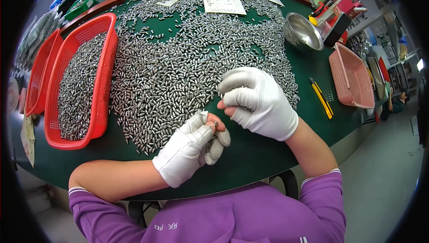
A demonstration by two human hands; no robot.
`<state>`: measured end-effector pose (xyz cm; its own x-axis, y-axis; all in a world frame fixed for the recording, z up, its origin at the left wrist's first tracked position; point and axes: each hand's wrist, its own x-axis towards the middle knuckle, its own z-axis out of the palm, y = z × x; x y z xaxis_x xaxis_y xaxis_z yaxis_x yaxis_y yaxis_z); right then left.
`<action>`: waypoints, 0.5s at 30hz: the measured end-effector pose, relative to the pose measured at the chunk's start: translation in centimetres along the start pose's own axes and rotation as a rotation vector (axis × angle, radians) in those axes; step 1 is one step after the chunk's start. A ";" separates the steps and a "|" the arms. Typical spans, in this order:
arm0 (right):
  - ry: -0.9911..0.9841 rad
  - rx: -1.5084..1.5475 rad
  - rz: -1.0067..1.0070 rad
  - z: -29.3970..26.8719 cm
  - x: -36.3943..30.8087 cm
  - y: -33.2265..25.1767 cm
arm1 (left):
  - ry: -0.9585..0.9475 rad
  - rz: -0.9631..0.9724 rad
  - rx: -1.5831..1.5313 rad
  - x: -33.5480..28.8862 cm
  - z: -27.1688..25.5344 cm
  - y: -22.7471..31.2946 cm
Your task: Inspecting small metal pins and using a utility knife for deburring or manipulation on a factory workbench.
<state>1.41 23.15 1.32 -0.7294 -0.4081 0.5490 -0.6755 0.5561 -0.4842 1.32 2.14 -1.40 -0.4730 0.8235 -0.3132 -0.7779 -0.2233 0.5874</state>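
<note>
My left hand [190, 147], in a white glove with bare fingertips, pinches a small silver metal part [216, 123] between thumb and forefinger. Just to the right and a little farther off, my right hand [261, 104] is curled closed in a matching glove. Its bare thumb and fingertip come together, and whatever they may hold is hidden. Beyond both hands spreads a wide layer of small silver metal parts [172, 71], which reaches beneath the right hand's fingers. The two hands are close but apart.
At left stands a red plastic basket [111, 59] filled with similar parts, beside another red basket [36, 84]. To the right are a steel bowl [308, 30], a yellow utility knife [321, 97] and a pink basket [342, 75]. Paper slips [223, 4] lie on the parts.
</note>
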 end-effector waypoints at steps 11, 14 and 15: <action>-0.089 -0.353 0.063 0.4 0.1 0.6 | -0.048 0.015 0.027 -0.2 0.0 0.1; -0.106 -0.383 0.071 0.5 0.1 0.4 | -0.041 0.002 0.017 -0.2 0.1 0.2; -0.119 -0.394 0.086 0.6 0.0 0.4 | -0.042 -0.001 0.030 -0.1 0.0 0.1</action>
<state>1.04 22.97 0.71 -0.8042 -0.4159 0.4246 -0.5356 0.8169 -0.2142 1.29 2.00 -1.28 -0.4536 0.8453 -0.2824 -0.7656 -0.2074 0.6090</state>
